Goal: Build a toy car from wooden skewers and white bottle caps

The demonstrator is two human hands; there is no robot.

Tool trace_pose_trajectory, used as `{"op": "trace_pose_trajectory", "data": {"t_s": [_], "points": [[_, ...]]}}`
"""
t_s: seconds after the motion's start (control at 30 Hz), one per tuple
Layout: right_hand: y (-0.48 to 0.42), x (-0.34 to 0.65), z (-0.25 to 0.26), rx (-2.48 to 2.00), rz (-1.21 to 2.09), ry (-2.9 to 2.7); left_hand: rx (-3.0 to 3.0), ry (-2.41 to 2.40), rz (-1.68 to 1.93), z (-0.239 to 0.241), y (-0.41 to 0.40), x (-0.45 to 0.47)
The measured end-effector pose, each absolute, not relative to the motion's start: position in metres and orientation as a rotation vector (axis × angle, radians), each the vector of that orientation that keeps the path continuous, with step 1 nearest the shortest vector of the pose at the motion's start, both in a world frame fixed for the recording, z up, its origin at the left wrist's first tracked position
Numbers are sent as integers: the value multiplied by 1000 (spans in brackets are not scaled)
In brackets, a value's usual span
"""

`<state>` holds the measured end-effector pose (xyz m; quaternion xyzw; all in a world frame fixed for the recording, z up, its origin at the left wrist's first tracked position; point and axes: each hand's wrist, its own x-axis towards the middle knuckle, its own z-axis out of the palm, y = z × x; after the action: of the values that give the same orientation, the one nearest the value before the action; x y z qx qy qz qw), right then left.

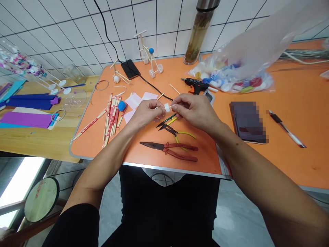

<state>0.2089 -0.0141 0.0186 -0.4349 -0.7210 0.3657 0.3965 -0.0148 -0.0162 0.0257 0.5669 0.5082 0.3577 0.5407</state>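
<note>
Over the orange table, my two hands meet around a small white cap-like piece. My left hand pinches the piece at its left side. The closed fingertips of my right hand grip a thin pale stick, whose tip points at the white piece; most of the stick is hidden. Just below the hands lie a pair of yellow-handled pliers and a green-and-yellow pointed tool. Nearer the table's edge rest red-handled needle-nose pliers.
Wrapped chopsticks, a blue ball and pink paper squares lie left. Behind are a stick-built tricycle model, a glue gun, a tall bottle and a bag of bottle caps. A phone and pen lie right.
</note>
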Motion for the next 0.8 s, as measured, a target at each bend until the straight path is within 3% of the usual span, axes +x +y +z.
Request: {"op": "trace_pose_trajectory", "data": {"t_s": [0.33,0.8], "points": [[-14,194,8,-960,1458,-1532,1484,1175,887,14,-15,-15],[-24,185,17,-959,1382,-1438,1396,1085,949,16,-16,-11]]}}
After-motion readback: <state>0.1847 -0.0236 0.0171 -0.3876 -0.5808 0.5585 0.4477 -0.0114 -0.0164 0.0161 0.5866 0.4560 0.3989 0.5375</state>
